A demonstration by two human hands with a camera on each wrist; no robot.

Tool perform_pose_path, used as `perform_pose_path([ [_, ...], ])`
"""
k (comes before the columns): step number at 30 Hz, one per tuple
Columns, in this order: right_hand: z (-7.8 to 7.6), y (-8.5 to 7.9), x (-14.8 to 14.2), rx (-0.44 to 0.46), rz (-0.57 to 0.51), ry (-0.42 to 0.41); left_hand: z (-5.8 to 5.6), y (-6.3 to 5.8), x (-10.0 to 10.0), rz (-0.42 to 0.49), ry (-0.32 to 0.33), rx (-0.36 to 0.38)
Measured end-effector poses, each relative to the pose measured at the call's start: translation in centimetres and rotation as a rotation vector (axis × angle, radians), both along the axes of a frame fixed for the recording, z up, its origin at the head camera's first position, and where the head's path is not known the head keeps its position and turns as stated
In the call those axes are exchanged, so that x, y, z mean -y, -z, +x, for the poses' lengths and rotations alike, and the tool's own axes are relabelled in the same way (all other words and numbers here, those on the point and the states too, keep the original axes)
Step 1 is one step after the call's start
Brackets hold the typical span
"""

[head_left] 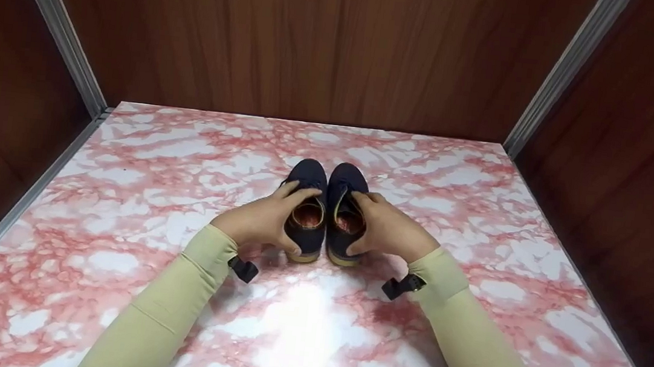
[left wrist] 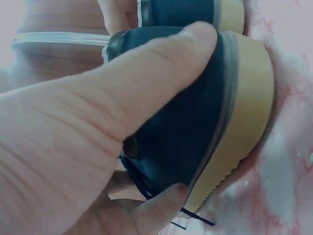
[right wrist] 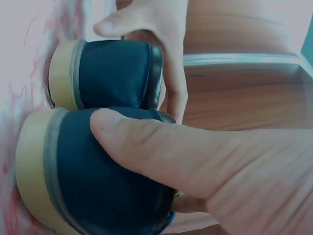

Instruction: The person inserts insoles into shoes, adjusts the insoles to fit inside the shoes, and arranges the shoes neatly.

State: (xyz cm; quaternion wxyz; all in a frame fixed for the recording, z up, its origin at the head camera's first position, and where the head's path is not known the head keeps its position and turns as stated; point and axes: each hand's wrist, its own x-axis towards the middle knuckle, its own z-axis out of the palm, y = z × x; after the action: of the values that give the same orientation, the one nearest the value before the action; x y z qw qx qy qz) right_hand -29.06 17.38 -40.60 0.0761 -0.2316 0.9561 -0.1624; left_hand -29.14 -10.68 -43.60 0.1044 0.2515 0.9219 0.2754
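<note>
Two dark navy lace-up shoes with tan soles stand side by side, toes pointing away. My left hand [head_left: 259, 219] holds the left shoe [head_left: 307, 172] from its outer side, thumb near the heel and fingers forward by the laces. On the other side, my right hand [head_left: 392, 230] grips the right shoe [head_left: 349, 177] in the same way. In the left wrist view, the thumb [left wrist: 195, 36] lies across the shoe's heel, and a loose lace end [left wrist: 198, 217] hangs near the sole. The right wrist view has the right thumb [right wrist: 110, 122] pressed on the heel's back.
The shoes are on a red-and-white marbled tabletop [head_left: 144, 249]. A brown wood panel [head_left: 341, 45] rises behind it, with further panels at left and right. Metal strips [head_left: 58, 21] run along the corners. A black strap [head_left: 244, 269] is on each wrist.
</note>
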Motion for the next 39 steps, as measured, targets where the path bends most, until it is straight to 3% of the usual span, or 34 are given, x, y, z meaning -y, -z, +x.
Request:
perform_pose_path([
  [18, -0.5, 0.4, -0.2, 0.000, -0.039, -0.012, -0.3, 0.5, -1.0, 0.033, -0.012, -0.033],
  [28, -1.6, 1.4, 0.1, 0.047, -0.106, 0.016, -1.1, 2.0, -0.5, 0.131, -0.015, -0.043],
  [39, -1.9, 1.7, 0.0, 0.051, -0.131, 0.011, -1.4, 2.4, -0.4, 0.136, -0.033, -0.044],
])
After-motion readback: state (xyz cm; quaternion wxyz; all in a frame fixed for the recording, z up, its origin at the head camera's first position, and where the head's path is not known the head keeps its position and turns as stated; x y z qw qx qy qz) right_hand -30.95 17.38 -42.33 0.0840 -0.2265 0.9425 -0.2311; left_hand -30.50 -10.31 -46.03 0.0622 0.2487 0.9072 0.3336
